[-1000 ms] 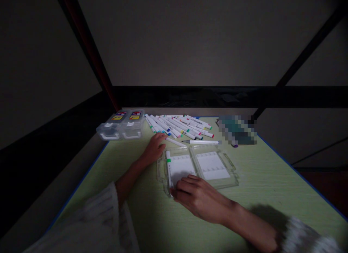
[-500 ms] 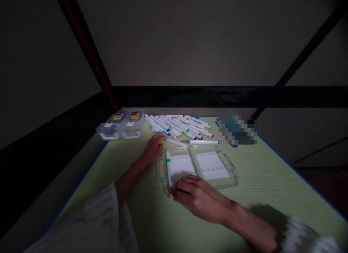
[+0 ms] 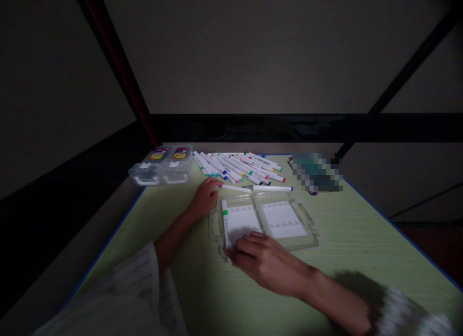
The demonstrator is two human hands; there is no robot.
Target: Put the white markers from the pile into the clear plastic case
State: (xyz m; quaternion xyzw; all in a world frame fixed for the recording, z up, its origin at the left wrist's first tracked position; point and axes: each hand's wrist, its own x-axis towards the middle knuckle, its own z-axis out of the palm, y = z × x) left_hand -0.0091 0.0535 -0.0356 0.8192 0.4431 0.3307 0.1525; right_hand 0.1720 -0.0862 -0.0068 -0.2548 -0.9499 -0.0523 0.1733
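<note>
My left hand (image 3: pixel 206 199) is closed, its fingertips pinching the purple-marked end of a white marker (image 3: pixel 236 188). That marker points right, its far end by the tip of another white marker (image 3: pixel 273 188) with a dark blue end. An open clear plastic marker case (image 3: pixel 258 201) with white inserts lies in front of me. Along its left side rests a white marker with a green band (image 3: pixel 225 222). My right hand (image 3: pixel 265 263) is over the case's near edge, fingers curled at the lower end of the green-banded marker; the fingertips are partly hidden.
Behind the case lies a pile of white markers (image 3: pixel 238 168) with coloured ends. Two closed clear cases (image 3: pixel 161 167) stand at the back left of the table (image 3: pixel 354 259). A pixelated flat item (image 3: pixel 316 172) is at the back right, with a purple-ended marker beside it.
The marker in my left hand has swung to lie more level, its right end moving up toward the blue-ended marker. My right hand stays in place.
</note>
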